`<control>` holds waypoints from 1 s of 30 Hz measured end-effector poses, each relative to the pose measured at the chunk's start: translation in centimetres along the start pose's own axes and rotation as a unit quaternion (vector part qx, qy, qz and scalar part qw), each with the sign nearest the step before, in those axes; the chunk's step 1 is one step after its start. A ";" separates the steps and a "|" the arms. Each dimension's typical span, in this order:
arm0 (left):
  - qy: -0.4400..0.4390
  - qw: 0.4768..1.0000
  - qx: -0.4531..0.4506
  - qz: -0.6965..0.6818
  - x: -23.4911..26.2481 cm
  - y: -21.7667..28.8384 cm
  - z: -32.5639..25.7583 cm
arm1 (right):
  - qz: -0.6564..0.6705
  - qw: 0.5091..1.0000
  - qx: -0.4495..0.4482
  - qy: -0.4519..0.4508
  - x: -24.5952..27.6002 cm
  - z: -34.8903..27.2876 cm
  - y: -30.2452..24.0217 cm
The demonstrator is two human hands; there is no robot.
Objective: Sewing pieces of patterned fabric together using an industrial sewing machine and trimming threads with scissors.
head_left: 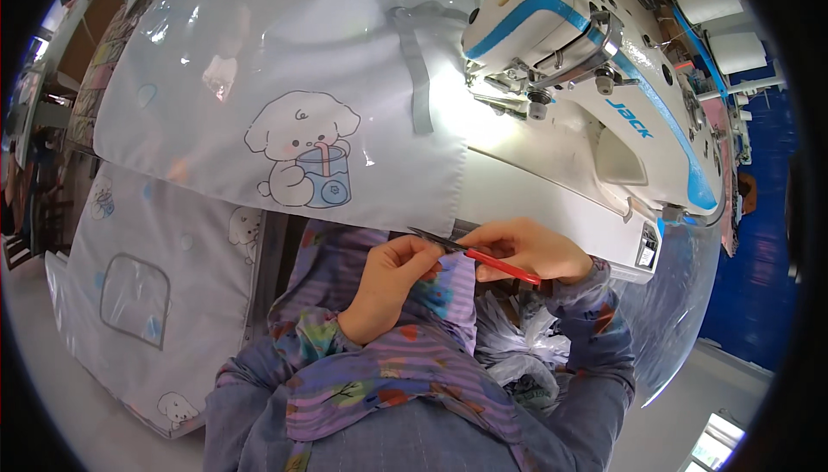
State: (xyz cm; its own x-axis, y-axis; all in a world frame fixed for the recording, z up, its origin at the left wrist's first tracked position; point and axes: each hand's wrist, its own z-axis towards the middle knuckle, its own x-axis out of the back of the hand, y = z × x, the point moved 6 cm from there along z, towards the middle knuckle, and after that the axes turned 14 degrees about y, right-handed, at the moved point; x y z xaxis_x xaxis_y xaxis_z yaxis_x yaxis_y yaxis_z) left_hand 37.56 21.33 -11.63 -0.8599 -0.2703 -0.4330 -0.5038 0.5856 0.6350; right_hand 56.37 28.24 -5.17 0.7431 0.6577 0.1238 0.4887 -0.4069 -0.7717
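Observation:
My right hand (533,248) is closed around scissors (504,267) with a red handle and dark blades. The blades point to the left, just below the hem of a pale grey fabric piece (379,181) printed with a cartoon puppy and a drink. Beside the blades, my left hand (388,281) is pinched shut; whatever lies between its fingertips is too small or hidden to make out. A striped, patterned apron (448,300) hangs beneath both hands.
A white and blue sewing machine (595,67) stands at the upper right with its lamp lit. A grey strap (417,75) lies on the fabric. More printed fabric (203,231) drapes at the left. Crumpled clear plastic (522,338) sits below my right hand.

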 end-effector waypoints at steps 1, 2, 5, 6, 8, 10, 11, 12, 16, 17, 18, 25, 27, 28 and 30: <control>0.007 1.000 -0.006 0.000 0.1 0.1 -0.1 | -0.010 1.000 0.016 0.005 -0.3 0.4 -0.2; 0.010 1.000 -0.009 0.004 0.1 0.1 -0.3 | -0.021 0.999 0.031 0.011 -0.6 0.9 -0.6; -0.029 0.998 -0.042 0.027 0.0 0.3 -1.3 | -0.019 0.999 0.028 0.017 -1.7 2.4 -1.8; -0.038 0.997 -0.056 0.037 0.2 0.4 -1.7 | -0.032 0.998 0.048 0.019 -1.9 2.7 -2.5; -0.075 0.985 -0.062 0.143 1.2 -0.1 -2.4 | -0.063 0.994 0.087 0.017 -2.0 2.7 -3.7; -0.073 0.943 -0.145 0.290 3.5 0.5 -2.3 | -0.063 0.994 0.090 0.023 -1.7 1.4 -3.9; -0.060 0.899 -0.242 0.361 5.5 2.0 -2.3 | -0.067 0.993 0.092 0.029 -1.4 0.3 -3.6; 0.026 0.785 -0.374 0.493 7.5 3.7 -2.0 | -0.061 0.985 0.134 0.087 -0.2 -0.9 -3.6; 0.150 0.533 -0.425 0.716 14.4 7.0 -0.8 | -0.230 0.896 0.094 0.369 5.2 -5.7 -0.4; 0.165 0.530 -0.460 0.693 14.8 8.0 -1.2 | -0.323 0.836 0.102 0.431 5.7 -6.3 -0.2; 0.182 0.531 -0.478 0.676 14.8 8.8 -1.7 | -0.397 0.740 0.203 0.504 5.1 -6.8 -1.2; 0.037 0.469 -0.670 0.574 1.0 10.0 -4.1 | -0.070 0.859 0.179 0.475 -4.5 -2.8 0.2; 0.032 0.438 -0.659 0.611 -1.4 10.5 -2.4 | 0.016 0.864 0.195 0.463 -5.9 -1.9 0.2; 0.015 0.456 -0.676 0.578 -1.9 11.1 -2.2 | 0.078 0.869 0.183 0.453 -6.1 -1.4 0.5; -0.037 0.497 -0.685 0.531 -2.2 11.8 -1.6 | 0.206 0.862 0.153 0.438 -6.0 -0.7 1.1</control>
State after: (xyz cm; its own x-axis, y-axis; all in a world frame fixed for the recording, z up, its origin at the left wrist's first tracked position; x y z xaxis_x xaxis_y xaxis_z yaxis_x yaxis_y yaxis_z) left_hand 33.37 27.62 -2.11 -0.7207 -0.3050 0.6225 0.6044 -0.7162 0.3489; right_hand 52.77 23.38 -6.30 0.9503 -0.2871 0.1206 0.0581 -0.2172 -0.9744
